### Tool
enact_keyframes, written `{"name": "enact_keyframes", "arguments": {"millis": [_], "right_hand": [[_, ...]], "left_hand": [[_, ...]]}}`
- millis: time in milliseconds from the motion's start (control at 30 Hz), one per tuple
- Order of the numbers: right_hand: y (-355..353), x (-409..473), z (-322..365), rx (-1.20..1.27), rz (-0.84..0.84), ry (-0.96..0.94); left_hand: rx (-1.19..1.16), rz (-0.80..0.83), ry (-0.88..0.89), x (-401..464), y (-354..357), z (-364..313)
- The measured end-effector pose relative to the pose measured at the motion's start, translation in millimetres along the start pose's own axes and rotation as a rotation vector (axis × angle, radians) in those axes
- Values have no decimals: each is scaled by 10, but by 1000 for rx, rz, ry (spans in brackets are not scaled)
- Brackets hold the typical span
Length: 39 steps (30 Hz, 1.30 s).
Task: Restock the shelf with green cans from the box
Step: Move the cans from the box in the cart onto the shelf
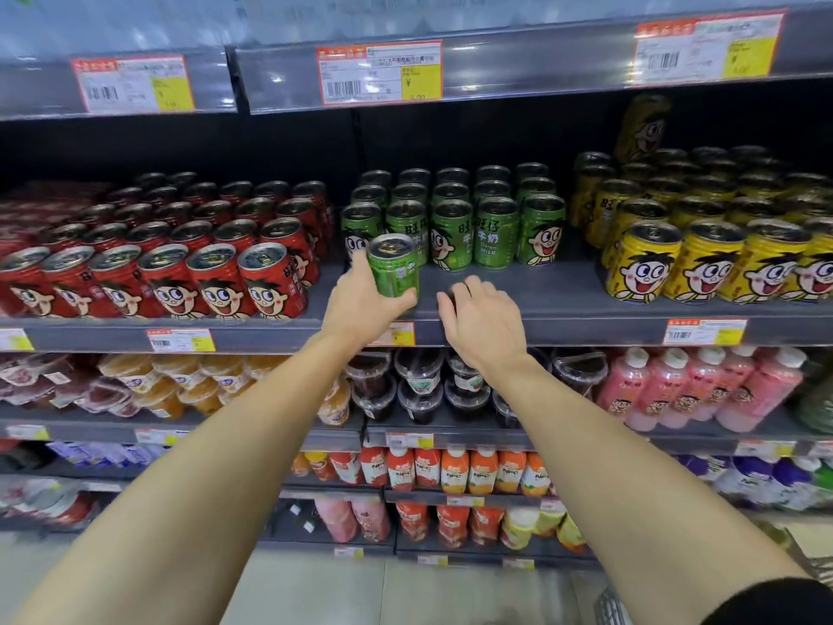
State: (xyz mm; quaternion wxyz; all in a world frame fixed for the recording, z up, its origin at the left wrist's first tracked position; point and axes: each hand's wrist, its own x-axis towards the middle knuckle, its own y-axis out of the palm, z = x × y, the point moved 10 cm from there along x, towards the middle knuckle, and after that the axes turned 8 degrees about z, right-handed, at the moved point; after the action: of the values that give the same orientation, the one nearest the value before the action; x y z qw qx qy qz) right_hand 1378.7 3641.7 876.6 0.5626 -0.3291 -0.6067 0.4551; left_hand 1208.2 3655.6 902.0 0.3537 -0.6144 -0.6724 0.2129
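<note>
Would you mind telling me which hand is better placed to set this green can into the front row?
Left. The left hand already grips the green can over the shelf; the right hand holds nothing.

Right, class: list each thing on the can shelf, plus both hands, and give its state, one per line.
Held green can: upright, at the shelf front, label turned away.
Left hand: grips the held green can.
Right hand: empty, fingers loosely curled above the shelf edge.
Green cans: upright, in rows, set back from the edge.
Red cans: upright, reaching the front.
Yellow cans: upright, reaching the front.
</note>
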Motion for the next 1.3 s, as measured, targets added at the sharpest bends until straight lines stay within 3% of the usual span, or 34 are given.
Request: {"name": "enact_keyframes", "arguments": {"millis": [333, 900, 1300], "right_hand": [[-30, -24, 17, 17, -55, 2], [-53, -21, 30, 37, -88, 31], [-21, -36, 49, 48, 10, 33]], "left_hand": [[-55, -149, -144, 89, -268, 327], [-56, -161, -217, 196, -262, 356], [-22, -113, -291, 263, -252, 343]]}}
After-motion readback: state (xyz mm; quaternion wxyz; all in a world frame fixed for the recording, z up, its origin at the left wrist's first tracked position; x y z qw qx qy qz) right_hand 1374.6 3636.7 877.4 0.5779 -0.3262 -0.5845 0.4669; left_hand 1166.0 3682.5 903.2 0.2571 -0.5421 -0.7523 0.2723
